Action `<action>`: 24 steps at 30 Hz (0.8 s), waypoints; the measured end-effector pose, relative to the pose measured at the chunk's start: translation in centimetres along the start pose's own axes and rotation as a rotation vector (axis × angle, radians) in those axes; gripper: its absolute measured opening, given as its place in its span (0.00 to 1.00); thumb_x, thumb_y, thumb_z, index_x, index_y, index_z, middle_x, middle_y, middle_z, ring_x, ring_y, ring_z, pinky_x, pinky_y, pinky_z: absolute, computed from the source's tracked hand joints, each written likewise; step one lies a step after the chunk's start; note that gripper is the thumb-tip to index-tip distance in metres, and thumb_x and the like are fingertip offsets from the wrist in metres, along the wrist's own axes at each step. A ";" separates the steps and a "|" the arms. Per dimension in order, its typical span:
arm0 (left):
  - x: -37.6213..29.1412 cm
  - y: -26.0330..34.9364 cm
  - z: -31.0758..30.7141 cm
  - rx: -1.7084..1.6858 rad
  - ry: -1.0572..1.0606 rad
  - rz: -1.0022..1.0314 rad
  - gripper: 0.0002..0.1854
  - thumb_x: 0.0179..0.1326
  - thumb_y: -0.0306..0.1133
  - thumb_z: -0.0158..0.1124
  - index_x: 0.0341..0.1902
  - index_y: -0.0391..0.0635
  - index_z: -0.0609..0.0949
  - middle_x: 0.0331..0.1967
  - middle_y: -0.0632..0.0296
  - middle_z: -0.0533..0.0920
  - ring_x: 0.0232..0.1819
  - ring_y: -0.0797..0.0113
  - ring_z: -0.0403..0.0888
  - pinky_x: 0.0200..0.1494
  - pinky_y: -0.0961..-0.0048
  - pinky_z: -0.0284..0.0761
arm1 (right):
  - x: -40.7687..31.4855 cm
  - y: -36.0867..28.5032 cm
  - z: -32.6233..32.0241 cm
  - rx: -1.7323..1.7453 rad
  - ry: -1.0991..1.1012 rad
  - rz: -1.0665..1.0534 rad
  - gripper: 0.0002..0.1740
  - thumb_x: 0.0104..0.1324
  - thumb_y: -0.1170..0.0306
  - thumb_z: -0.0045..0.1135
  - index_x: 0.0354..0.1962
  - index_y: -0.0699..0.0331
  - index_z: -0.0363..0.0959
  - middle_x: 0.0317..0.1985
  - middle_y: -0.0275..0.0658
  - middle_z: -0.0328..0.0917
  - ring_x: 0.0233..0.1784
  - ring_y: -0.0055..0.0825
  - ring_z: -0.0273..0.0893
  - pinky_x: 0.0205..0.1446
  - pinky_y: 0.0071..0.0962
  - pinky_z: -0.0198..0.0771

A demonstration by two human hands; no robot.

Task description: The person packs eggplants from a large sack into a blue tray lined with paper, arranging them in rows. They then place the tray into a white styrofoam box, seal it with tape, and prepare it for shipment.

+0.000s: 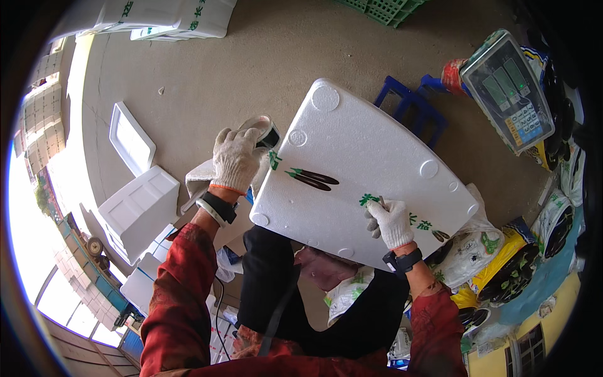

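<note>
A white foam box (358, 141) with printed eggplants and green characters lies across the person's knees. My left hand (235, 158), in a knitted work glove, is at the box's left edge, its fingers on a small round tub (264, 129) with a dark side. How firmly it holds the tub cannot be told. My right hand (388, 221), gloved too, rests over the box beside a green character. Between its thumb and fingers it pinches a small thin object (382, 201), mostly hidden. Both wrists wear black bands.
A digital scale display (513, 89) stands at the upper right, near a blue plastic stool (414, 108). Bags of eggplants (509, 278) lie at the right. White foam boxes (141, 207) and a foam lid (132, 139) are at the left. A green crate (388, 9) is at the top.
</note>
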State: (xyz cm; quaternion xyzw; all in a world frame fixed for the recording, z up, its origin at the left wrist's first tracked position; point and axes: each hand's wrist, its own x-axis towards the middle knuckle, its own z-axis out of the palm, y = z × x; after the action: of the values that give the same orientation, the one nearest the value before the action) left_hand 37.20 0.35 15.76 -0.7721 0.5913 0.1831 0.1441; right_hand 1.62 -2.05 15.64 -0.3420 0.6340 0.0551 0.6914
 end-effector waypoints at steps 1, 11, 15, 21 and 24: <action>-1.5 0.5 0.0 -0.052 0.270 0.005 0.32 0.56 0.43 0.73 0.65 0.50 0.75 0.57 0.47 0.80 0.58 0.47 0.79 0.64 0.56 0.71 | 0.0 -0.1 0.2 0.045 0.004 -0.025 0.22 0.66 0.56 0.60 0.26 0.69 0.81 0.17 0.34 0.77 0.16 0.18 0.75 0.16 0.19 0.69; -3.8 1.6 7.3 -1.313 -0.455 -0.426 0.49 0.37 0.45 0.86 0.62 0.33 0.73 0.49 0.48 0.84 0.50 0.59 0.83 0.56 0.63 0.77 | 0.0 -1.3 -0.3 -0.059 0.003 -0.043 0.17 0.69 0.62 0.58 0.32 0.70 0.80 0.20 0.39 0.79 0.15 0.19 0.73 0.15 0.18 0.66; -3.7 0.5 8.5 -1.289 -0.427 -0.396 0.44 0.41 0.35 0.85 0.61 0.31 0.71 0.45 0.49 0.84 0.42 0.65 0.84 0.44 0.70 0.82 | 0.5 -4.7 -6.2 0.085 0.385 -0.424 0.16 0.73 0.62 0.54 0.38 0.69 0.79 0.20 0.38 0.80 0.13 0.17 0.71 0.17 0.16 0.63; -4.0 0.1 9.0 -1.652 -0.373 -0.570 0.42 0.43 0.45 0.85 0.57 0.34 0.76 0.42 0.56 0.84 0.40 0.67 0.82 0.40 0.67 0.83 | 9.6 -3.8 -20.5 -1.041 0.385 -0.038 0.27 0.73 0.49 0.43 0.52 0.62 0.78 0.47 0.53 0.81 0.50 0.51 0.79 0.54 0.42 0.72; -3.9 -1.1 8.8 -1.404 -0.434 -0.403 0.38 0.47 0.43 0.82 0.57 0.34 0.76 0.41 0.59 0.84 0.39 0.70 0.83 0.39 0.69 0.83 | 11.1 0.5 -23.0 -0.820 0.139 0.111 0.29 0.73 0.49 0.41 0.52 0.65 0.77 0.48 0.56 0.80 0.51 0.55 0.77 0.54 0.43 0.70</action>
State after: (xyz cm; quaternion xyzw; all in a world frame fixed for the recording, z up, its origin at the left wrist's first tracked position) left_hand 36.39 7.82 9.68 -0.7224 0.1420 0.6339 -0.2369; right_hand -15.80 -18.13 6.20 -0.5573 0.6221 0.3168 0.4495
